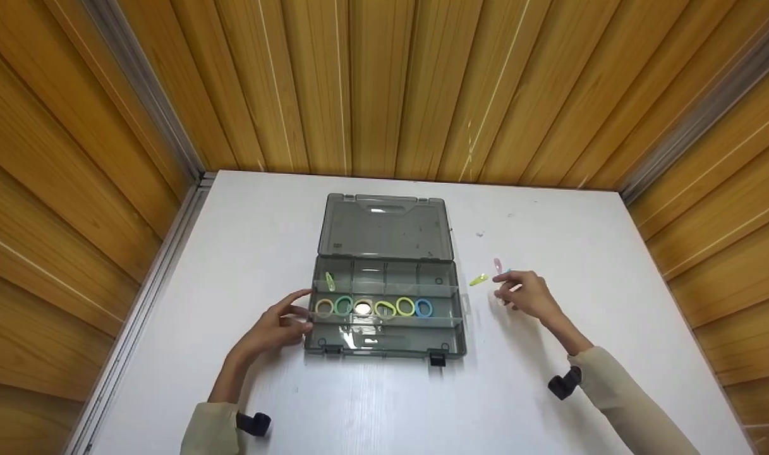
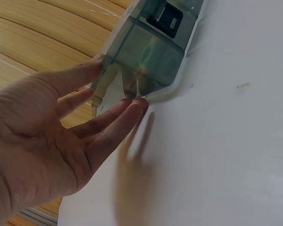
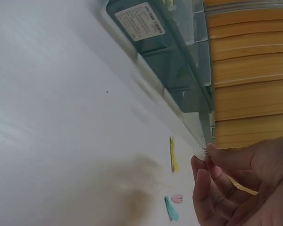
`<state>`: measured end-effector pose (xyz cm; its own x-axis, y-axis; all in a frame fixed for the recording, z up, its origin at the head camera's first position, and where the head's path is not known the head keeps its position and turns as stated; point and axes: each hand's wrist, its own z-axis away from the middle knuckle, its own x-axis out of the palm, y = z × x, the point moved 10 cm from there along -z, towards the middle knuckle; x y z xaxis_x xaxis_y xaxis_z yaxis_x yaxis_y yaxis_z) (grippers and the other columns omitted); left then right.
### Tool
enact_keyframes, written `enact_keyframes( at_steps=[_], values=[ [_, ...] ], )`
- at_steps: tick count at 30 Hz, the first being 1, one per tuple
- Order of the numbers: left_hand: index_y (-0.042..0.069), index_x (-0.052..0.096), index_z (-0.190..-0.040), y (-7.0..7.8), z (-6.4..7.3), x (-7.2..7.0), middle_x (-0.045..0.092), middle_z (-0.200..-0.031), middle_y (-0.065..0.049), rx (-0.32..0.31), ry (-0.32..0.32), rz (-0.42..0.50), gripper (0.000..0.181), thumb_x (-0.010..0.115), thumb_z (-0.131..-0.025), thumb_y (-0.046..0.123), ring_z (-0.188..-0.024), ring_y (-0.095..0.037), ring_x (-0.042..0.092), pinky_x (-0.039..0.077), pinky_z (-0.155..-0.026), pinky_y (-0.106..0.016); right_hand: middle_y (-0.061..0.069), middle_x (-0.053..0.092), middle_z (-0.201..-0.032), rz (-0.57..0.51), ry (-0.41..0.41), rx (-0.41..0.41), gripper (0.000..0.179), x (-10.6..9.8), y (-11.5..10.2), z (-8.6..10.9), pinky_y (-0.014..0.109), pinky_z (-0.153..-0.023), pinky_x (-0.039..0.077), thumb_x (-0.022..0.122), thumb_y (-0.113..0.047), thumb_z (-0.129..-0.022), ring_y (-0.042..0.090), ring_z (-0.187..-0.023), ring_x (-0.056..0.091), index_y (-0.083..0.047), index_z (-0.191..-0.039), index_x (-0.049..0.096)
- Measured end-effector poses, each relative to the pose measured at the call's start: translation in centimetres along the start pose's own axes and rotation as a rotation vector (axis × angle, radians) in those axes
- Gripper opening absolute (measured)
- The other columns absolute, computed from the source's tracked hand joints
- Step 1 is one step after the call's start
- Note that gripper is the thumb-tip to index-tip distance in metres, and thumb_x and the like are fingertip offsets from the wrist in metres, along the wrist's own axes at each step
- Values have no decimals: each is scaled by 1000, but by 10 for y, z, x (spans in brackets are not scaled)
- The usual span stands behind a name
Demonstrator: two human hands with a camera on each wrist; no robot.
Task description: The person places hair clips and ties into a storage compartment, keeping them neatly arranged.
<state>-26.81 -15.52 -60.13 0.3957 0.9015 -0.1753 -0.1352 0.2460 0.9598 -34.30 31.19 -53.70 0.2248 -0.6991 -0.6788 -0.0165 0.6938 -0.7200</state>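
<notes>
left grip (image 1: 272, 332), loosely extended, touches an open gray box (image 1: 384, 237); right grip (image 1: 528, 294) pinches a whitish piece (image 3: 199, 153) near a yellow clip (image 1: 479, 279).

We look down on a smooth white table (image 1: 264, 221). Near its middle sits a smoky grey, see-through box (image 1: 416, 338), its lid (image 1: 384, 230) folded open on the far side. To the right of the box we find a yellow clip (image 1: 479, 279), and beyond it a pink clip (image 1: 498, 265) and a teal clip (image 3: 170, 208), side by side. Small specks (image 1: 479, 234) dot the surface.
</notes>
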Motion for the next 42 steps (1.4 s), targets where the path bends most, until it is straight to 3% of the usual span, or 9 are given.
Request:
enact_keyframes(
  at_steps=[4,14,19,26,34,42],
  values=[
    [14,31,-161,0,1,-1,53,-136,-32,0,-3,3,74,70,-98,15,-113,-34,68,60,-92,-50,19,75,-91,-19,-7,-28,30,4,-17,-4,20,-57,55,71,-1,-93,13,-70,70,10,-121,67],
    [14,33,-159,5,-1,-1,57,-132,-31,-3,39,-61,77,74,-94,12,-102,-26,71,63,-84,-46,21,72,-92,-53,-23,-103,27,18,-50,-16,17,-55,53,69,1,-94,21,-73,70,7,-120,69],
    [15,33,-159,5,1,0,56,-133,-31,-32,53,-70,77,73,-94,9,-106,-27,70,63,-84,-46,21,72,-93,-57,-37,-116,28,29,-67,-24,17,-56,52,68,1,-94,24,-74,68,6,-122,69],
    [13,33,-159,7,2,0,58,-132,-31,-18,60,-98,77,74,-94,14,-110,-32,69,59,-87,-40,21,73,-98,-62,-36,-144,27,45,-90,-38,16,-58,52,69,-2,-95,32,-81,70,6,-121,70],
    [12,33,-159,7,0,1,59,-131,-31,-6,60,-81,77,74,-94,13,-111,-35,69,60,-85,-42,22,74,-101,-70,-41,-149,23,64,-111,-55,16,-66,50,70,-4,-94,10,-79,65,7,-115,72],
    [14,33,-159,5,1,0,59,-131,-31,-15,55,-60,78,75,-94,13,-107,-30,70,61,-83,-41,17,70,-95,-193,-142,-147,18,99,-132,-65,22,-67,55,67,-2,-96,8,-79,65,9,-110,67]
  ],
)
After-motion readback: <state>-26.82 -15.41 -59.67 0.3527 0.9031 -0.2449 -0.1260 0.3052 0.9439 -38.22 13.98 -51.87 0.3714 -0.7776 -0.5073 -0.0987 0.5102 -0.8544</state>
